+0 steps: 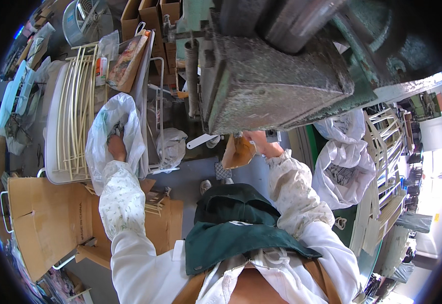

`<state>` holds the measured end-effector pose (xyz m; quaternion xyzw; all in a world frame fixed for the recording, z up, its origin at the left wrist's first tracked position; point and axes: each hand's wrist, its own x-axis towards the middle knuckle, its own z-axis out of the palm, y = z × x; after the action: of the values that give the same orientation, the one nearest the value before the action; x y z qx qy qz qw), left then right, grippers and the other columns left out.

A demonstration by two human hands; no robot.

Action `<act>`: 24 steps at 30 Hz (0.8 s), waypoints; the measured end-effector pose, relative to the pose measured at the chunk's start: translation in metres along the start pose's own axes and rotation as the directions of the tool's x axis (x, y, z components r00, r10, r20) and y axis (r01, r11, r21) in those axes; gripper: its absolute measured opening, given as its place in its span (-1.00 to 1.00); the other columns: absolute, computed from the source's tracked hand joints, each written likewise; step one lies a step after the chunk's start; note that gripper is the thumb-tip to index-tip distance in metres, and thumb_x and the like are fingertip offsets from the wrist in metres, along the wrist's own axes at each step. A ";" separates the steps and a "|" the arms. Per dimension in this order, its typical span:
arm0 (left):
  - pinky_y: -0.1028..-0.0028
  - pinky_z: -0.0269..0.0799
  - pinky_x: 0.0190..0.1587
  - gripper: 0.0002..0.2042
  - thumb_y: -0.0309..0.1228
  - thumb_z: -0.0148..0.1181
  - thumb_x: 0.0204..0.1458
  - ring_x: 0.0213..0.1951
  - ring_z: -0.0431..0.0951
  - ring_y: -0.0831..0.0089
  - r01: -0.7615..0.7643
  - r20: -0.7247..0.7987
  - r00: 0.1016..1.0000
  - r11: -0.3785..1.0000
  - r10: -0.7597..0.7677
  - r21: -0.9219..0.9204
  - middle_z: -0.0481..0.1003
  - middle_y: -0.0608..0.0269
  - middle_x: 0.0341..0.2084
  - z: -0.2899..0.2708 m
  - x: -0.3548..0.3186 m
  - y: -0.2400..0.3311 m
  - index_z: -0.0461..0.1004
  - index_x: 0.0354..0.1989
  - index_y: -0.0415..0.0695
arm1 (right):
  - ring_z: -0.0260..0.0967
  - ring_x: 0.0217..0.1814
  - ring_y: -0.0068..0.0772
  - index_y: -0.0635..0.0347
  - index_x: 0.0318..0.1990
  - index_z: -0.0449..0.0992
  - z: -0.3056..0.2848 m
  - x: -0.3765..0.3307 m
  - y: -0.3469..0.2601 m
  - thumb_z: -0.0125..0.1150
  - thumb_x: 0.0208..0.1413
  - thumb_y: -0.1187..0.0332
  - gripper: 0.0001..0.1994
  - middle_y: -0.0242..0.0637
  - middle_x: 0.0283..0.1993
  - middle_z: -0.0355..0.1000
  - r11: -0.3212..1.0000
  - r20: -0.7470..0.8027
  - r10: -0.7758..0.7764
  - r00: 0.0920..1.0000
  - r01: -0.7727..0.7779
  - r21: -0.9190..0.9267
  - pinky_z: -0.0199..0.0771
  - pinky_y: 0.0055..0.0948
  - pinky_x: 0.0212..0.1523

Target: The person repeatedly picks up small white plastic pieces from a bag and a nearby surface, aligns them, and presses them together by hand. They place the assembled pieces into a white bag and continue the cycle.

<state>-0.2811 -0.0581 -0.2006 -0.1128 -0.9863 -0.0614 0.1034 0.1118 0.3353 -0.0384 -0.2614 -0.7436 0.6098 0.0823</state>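
Note:
My left hand [117, 147] reaches down into a translucent white plastic bag [134, 119], where small grey pieces [116, 129] lie at its fingertips. Its fingers are mostly hidden among them. Under the heavy block of a worn green-grey press [276, 91], my right hand [264, 144] is bent with its fingers closed together at the block's lower edge. What those fingers hold is too small and too covered to name. A brown cardboard-like flap [239, 153] sits right beside them, below the block.
Pale curved strips [76, 116] lie in a white tray on the left. An opened cardboard box [48, 218] stands below it. White sacks [343, 175] with grey pieces are at right, beside more pale strips [385, 152]. A metal fan [85, 23] stands at far left.

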 end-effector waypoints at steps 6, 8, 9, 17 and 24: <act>0.00 0.37 -0.32 -0.72 -0.23 0.04 0.10 -0.39 0.51 -0.16 -0.112 0.052 0.991 0.979 0.122 -0.173 0.51 -0.16 -0.50 -0.057 -0.022 0.012 0.38 -0.35 -0.25 | 0.03 -0.59 -0.65 0.29 -0.38 0.55 0.032 -0.031 -0.109 0.10 0.02 0.56 -0.91 -0.47 -0.66 0.12 0.969 0.069 0.006 0.998 -0.023 0.248 0.06 -0.54 -0.56; -0.01 0.32 -0.31 -0.74 -0.26 0.04 0.12 -0.36 0.48 -0.20 -0.140 0.031 0.987 0.946 0.156 -0.293 0.49 -0.24 -0.48 -0.082 -0.033 0.024 0.37 -0.37 -0.26 | 0.05 -0.59 -0.65 0.28 -0.32 0.58 0.027 -0.027 -0.095 0.12 0.03 0.55 -0.89 -0.47 -0.65 0.14 0.949 0.097 -0.311 0.945 0.315 -0.026 0.07 -0.55 -0.56; -0.01 0.31 -0.32 -0.74 -0.26 0.03 0.12 -0.36 0.47 -0.21 -0.169 -0.023 0.985 0.927 0.171 -0.336 0.48 -0.26 -0.48 -0.088 -0.038 0.024 0.37 -0.38 -0.26 | 0.07 -0.59 -0.65 0.30 -0.32 0.58 0.029 -0.029 -0.096 0.14 0.03 0.53 -0.90 -0.47 -0.64 0.18 0.964 0.082 -0.267 0.960 0.268 0.003 0.08 -0.55 -0.57; 0.12 0.32 -0.30 -0.65 -0.19 -0.02 0.15 -0.42 0.47 -0.09 0.042 -0.119 0.986 0.865 -0.117 -0.499 0.47 -0.18 -0.52 -0.040 -0.020 -0.041 0.41 -0.42 -0.31 | 0.08 -0.64 -0.66 0.33 -0.41 0.56 0.045 -0.025 -0.120 0.28 0.02 0.43 -0.88 -0.44 -0.62 0.30 0.972 0.017 0.085 0.996 -0.087 0.218 0.02 -0.60 -0.62; 0.37 0.35 -0.28 -0.69 -0.23 -0.03 0.11 -0.38 0.44 0.38 0.247 0.229 0.918 0.015 -0.324 -0.969 0.48 0.18 -0.41 -0.030 -0.019 0.002 0.42 -0.32 -0.29 | 0.05 -0.65 -0.73 0.28 -0.40 0.51 0.040 -0.029 -0.119 0.28 0.06 0.33 -0.82 -0.49 -0.60 0.32 0.975 0.026 0.040 0.999 -0.045 0.216 0.03 -0.63 -0.64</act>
<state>-0.2573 -0.0649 -0.1754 0.0500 -0.6806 -0.7308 0.0137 0.0843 0.2723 0.0702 -0.2602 -0.6680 0.6915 0.0891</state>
